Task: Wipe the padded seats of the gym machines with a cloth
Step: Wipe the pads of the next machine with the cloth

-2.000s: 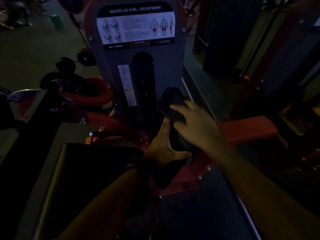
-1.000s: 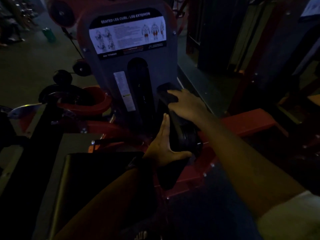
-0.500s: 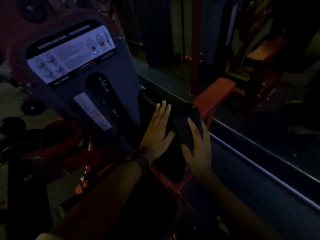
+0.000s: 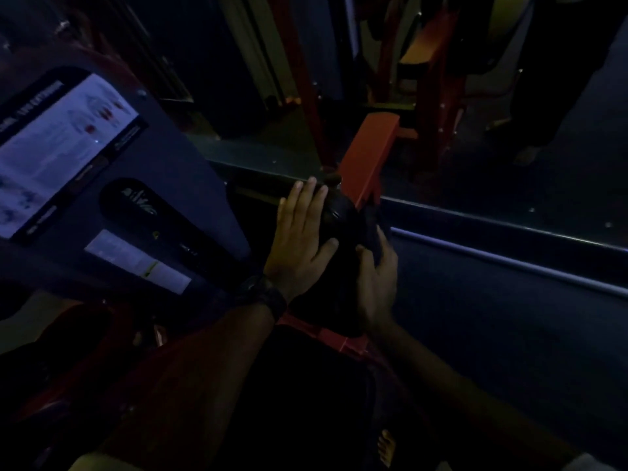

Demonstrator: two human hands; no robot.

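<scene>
Left hand (image 4: 299, 239): you laid it flat, fingers straight and close together, on the left face of the black roller pad (image 4: 341, 214), with a dark wristwatch (image 4: 263, 295) on that wrist. Right hand (image 4: 377, 280): you curled thumb and fingers round the dark cloth (image 4: 372, 226), gripping it against the right side of the same pad, so the pad sat between your two hands. The cloth was bunched, and its edges were hard to make out in the dim light. Red frame bar (image 4: 370, 154): it ran from just beyond the pad toward the far side. Grey machine shroud (image 4: 176, 164): it stood to the left of the pad and carried a white instruction placard (image 4: 64, 147) at far left and a small pale label (image 4: 136, 263) nearer to you. Pale floor rail (image 4: 509, 263): it ran from beside your right hand off to the right. Black padded seat (image 4: 306, 385): it lay near, below your forearms, its detail too dark to read.
</scene>
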